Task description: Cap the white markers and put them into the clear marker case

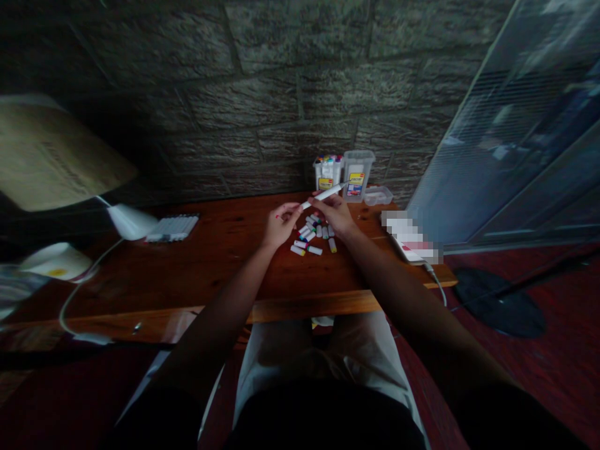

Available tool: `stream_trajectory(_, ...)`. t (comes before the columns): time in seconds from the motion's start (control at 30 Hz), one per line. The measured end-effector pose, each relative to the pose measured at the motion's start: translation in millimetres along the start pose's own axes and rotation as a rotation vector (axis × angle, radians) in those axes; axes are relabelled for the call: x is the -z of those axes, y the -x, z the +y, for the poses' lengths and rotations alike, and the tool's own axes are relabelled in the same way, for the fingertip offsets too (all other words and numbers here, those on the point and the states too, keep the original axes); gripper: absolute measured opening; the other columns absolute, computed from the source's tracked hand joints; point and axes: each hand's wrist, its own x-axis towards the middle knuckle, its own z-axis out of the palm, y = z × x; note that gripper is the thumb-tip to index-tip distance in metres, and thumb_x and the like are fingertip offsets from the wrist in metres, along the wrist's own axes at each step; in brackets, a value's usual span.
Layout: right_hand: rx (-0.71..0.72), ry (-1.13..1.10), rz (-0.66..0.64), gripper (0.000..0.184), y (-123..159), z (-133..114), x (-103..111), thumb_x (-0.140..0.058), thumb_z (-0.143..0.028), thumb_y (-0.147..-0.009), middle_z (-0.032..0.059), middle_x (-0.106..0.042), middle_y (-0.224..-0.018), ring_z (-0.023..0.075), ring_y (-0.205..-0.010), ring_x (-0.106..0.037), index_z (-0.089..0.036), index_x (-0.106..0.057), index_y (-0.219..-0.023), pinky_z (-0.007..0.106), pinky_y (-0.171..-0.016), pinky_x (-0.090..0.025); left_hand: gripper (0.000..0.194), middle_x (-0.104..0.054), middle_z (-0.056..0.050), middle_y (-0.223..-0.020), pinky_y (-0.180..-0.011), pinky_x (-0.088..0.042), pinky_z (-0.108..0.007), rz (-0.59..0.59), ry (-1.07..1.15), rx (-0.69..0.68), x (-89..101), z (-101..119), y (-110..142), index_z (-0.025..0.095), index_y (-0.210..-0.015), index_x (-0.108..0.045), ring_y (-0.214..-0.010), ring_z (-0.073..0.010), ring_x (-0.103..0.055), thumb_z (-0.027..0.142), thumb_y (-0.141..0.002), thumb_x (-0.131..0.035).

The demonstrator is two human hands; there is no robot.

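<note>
**White marker (329,192), held over desk (225,250)**

Slim pale barrel, tilted up to R, thin tip at R end. Pos.: above loose short caps (315,250) w/ coloured ends. L hand (280,226) — fingers pinched on lower end; R hand (336,214) — fingers closed on barrel alongside.

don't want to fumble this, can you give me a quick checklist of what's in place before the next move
1. Two-handed grip on the white marker: ok, left hand and right hand both hold it.
2. Marker tip covered: cannot tell, too small.
3. Loose caps within the table edge: ok, scattered below the hands.
4. Clear lid on a container: not ok, lying beside the right container.
5. Left container upright: ok, with markers inside.
</note>
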Motion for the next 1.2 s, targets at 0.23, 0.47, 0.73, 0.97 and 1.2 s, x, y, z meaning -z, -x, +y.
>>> stream_trajectory(0.23,-0.021,0.032,-0.051,0.04,3.1,-4.9,-0.9,-0.082,-0.043,-0.06,-0.0016,-0.064,-0.071,0.0073,-0.054,-0.054,-0.02,-0.067,-0.089,0.018,-0.041,-0.034,0.029,-0.072,-0.006,-0.081,-0.044,-0.045,-0.02,-0.01,0.0,-0.016,2.8,-3.3,-0.7,0.015,-0.094,-0.067,-0.047,-0.007,-0.054,0.041,-0.081,-0.066)
stream_trajectory(0.47,-0.045,0.072,-0.058,0.035,4.5,-6.3,-1.8,-0.077,-0.046,-0.066,0.0005,-0.066,-0.072,0.0084,-0.054,-0.055,-0.02,-0.066,-0.086,0.02,-0.042,-0.036,0.025,-0.071,-0.004,-0.079,-0.043,-0.046,-0.021,0.023,0.029,-0.009,1.0,-5.6,-1.4,0.016,-0.092,-0.066,-0.048,-0.008,-0.056,0.035,-0.076,-0.072)
stream_trajectory(0.73,-0.035,0.079,-0.007,0.041,2.6,-5.8,-1.7,-0.079,-0.053,-0.062,-0.0005,-0.064,-0.067,0.0081,-0.051,-0.052,-0.02,-0.064,-0.08,0.02,-0.041,-0.034,0.027,-0.072,-0.004,-0.08,-0.044,-0.046,-0.021,-0.037,0.036,0.005,0.9,-3.1,0.8,0.017,-0.093,-0.068,-0.048,-0.008,-0.057,0.037,-0.076,-0.072)
stream_trajectory(0.97,0.024,0.106,0.038,0.047,2.6,-5.8,-0.6,-0.072,-0.063,-0.066,-0.0038,-0.052,-0.052,0.0063,-0.043,-0.042,-0.019,-0.055,-0.065,0.021,-0.039,-0.032,0.031,-0.068,-0.001,-0.064,-0.047,-0.043,-0.022,-0.176,-0.029,0.006,-2.4,2.7,6.4,0.017,-0.1,-0.072,-0.048,-0.0096,-0.055,0.039,-0.078,-0.07)
stream_trajectory(1.2,0.036,0.177,-0.038,0.047,5.9,-8.5,-1.1,-0.069,-0.065,-0.069,-0.0025,-0.053,-0.052,0.0078,-0.043,-0.042,-0.02,-0.053,-0.063,0.023,-0.04,-0.032,0.031,-0.072,-0.004,-0.086,-0.059,-0.047,-0.025,-0.133,-0.202,-0.126,-1.1,3.0,7.9,0.021,-0.103,-0.069,-0.064,-0.0124,-0.059,0.04,-0.078,-0.071)
